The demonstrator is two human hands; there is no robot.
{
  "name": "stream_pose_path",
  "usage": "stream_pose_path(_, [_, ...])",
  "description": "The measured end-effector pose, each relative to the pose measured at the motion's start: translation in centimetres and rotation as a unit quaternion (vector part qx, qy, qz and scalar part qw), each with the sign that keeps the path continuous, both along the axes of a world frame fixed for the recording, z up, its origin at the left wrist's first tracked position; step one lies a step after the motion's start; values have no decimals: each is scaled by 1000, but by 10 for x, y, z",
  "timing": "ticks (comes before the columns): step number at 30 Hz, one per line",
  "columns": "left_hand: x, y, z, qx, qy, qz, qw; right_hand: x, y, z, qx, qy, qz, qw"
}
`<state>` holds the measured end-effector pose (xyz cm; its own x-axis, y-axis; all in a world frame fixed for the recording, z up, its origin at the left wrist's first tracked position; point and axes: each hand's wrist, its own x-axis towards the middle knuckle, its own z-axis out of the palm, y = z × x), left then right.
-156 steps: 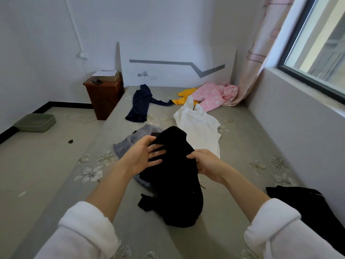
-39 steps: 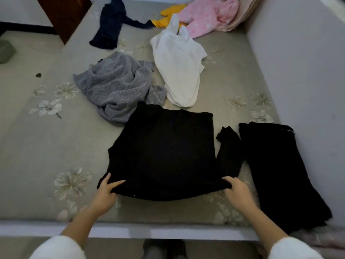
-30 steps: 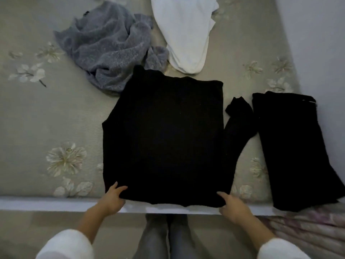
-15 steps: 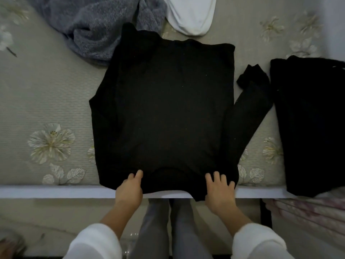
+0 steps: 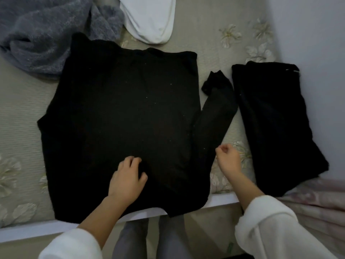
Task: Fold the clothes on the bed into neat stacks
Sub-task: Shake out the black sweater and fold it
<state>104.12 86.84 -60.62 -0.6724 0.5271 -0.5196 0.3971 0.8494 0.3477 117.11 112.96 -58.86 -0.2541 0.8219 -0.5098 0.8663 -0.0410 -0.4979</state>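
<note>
Dim and bluish throughout, underexposed. Brightest at the white garment (image 5: 149,19) along the top edge and the pale wall (image 5: 308,25) at upper right, hinting at light from that side. Black top (image 5: 121,113) crushed to near-solid dark, folds barely readable, only pale lint specks showing. Black folded garment (image 5: 276,124) equally featureless. Soft motion blur across the left hand (image 5: 127,180) and right hand (image 5: 227,159). Wide-angle bending along the bed (image 5: 22,113) edge. White cuffs smeared, out of focus.
</note>
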Motion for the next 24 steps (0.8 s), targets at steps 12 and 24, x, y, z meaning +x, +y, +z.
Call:
stream_pose_path(12, [96,100,-47,-27,-50,-138,989,-44,81,-50,-53,13,-102,993])
stream_pose_path(24, [98,112,-25,15,-103,-80,991,21,107,81,-395,477,-277,734])
